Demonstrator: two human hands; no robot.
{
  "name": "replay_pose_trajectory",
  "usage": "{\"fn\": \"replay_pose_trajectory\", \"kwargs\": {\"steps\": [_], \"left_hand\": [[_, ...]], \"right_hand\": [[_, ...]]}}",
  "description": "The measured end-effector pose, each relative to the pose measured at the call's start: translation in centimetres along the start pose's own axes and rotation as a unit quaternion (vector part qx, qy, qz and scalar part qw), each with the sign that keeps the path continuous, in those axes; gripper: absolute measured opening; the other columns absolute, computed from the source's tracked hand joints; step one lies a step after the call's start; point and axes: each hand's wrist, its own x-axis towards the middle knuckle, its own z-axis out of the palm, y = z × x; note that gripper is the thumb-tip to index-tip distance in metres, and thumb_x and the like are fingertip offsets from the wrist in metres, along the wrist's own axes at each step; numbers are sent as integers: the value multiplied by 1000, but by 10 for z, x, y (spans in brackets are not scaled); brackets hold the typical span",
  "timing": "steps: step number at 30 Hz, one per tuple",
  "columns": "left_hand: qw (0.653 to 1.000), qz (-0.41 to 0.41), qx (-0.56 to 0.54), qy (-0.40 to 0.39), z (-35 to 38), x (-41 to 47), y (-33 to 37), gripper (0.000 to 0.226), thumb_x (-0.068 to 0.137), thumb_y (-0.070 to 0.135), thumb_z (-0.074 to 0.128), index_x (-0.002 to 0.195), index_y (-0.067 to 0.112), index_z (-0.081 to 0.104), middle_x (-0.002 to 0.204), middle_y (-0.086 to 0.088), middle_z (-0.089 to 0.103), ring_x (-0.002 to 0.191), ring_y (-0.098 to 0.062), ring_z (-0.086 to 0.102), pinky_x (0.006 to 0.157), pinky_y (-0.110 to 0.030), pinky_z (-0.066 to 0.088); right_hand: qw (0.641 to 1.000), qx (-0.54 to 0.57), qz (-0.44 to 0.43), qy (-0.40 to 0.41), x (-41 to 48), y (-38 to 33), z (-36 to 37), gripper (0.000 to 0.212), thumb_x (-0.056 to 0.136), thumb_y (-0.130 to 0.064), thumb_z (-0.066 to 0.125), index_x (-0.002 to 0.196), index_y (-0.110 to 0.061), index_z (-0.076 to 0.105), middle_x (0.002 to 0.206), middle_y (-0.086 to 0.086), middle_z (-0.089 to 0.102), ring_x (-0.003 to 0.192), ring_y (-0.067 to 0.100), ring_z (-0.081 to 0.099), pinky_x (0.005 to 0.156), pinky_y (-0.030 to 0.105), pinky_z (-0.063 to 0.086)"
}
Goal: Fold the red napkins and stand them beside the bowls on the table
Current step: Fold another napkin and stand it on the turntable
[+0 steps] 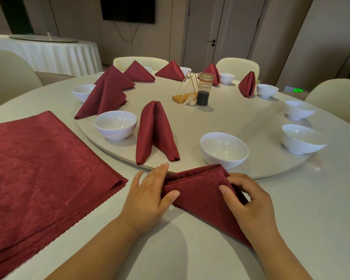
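Pressing our left hand (150, 196) flat, fingers straight, on the half-folded red napkin (198, 190) lying just before the nearest white bowl (223, 149), we should have our right hand (249, 201), fingers curled and pinching the top fold, pull it squarely for a sharp crease.

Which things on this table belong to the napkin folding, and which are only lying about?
For the job:
- napkin held by left hand and right hand
- flat napkin stack
- standing napkins
- bowls

Lying about:
- sauce bottle
- garlic
- gold stand
- chairs
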Motion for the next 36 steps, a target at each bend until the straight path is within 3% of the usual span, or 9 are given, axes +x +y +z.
{"fn": "replay_pose_trajectory", "kwargs": {"steps": [5,9,11,14,20,27,30,32,36], "left_hand": [[997,-57,46,15,-4,0,1,127,43,82,-35,148,23,7,154,7,15,142,-7,6,111,-29,-10],[992,-105,53,36,-5,2,-3,127,49,81,-33,147,19,18,151,3,25,142,-12,13,110,-31,-10],[992,-94,49,64,-5,4,-7,117,65,78,-23,142,11,32,145,-4,38,139,-19,24,107,-27,-11],[996,-20,50,74,-6,4,-8,78,94,57,5,126,3,53,125,-13,59,129,-21,41,106,-32,5],[994,92,10,59,-4,2,1,47,100,37,10,129,14,39,122,-9,61,119,-14,40,105,-21,11],[995,90,-3,33,-1,1,-2,62,99,43,10,128,9,52,125,-9,59,121,-12,45,107,-18,7],[997,66,-1,45,2,2,-2,88,85,64,-9,137,15,43,138,-2,47,128,-4,34,108,-12,-5],[999,27,0,34,3,1,-4,103,73,71,-20,141,18,35,144,2,39,134,-5,25,109,-19,-8],[999,-13,36,30,4,1,-6,104,74,70,-22,140,16,38,144,-2,39,137,-16,28,109,-30,-2]], "right_hand": [[1000,2,0,2,-1,1,0,15,67,-44,53,80,-42,60,87,-25,63,83,-6,58,72,1,38],[1000,-1,-5,6,0,1,0,14,67,-43,53,78,-49,60,87,-25,63,83,-6,58,72,1,38],[1000,1,-4,5,0,1,-1,13,67,-43,53,77,-49,60,88,-25,62,84,-5,58,73,2,38],[1000,0,-4,-10,0,2,-3,15,66,-44,55,79,-50,60,97,-27,60,94,-5,56,79,2,36],[1000,1,1,-15,0,2,-2,17,66,-45,55,80,-53,59,98,-29,60,95,-6,56,78,1,36],[999,41,16,-18,0,1,-4,19,66,-44,56,81,-35,63,92,-24,64,88,-3,59,74,3,39],[999,35,22,-24,0,1,-4,22,65,-45,55,83,-35,62,93,-24,63,90,-2,59,73,4,40],[999,24,24,-27,0,0,-3,22,65,-45,54,84,-37,61,92,-25,63,88,-3,59,72,4,40],[999,12,30,-15,-1,-1,-3,16,66,-44,53,78,-38,61,85,-22,63,82,-1,59,69,4,40]]}}
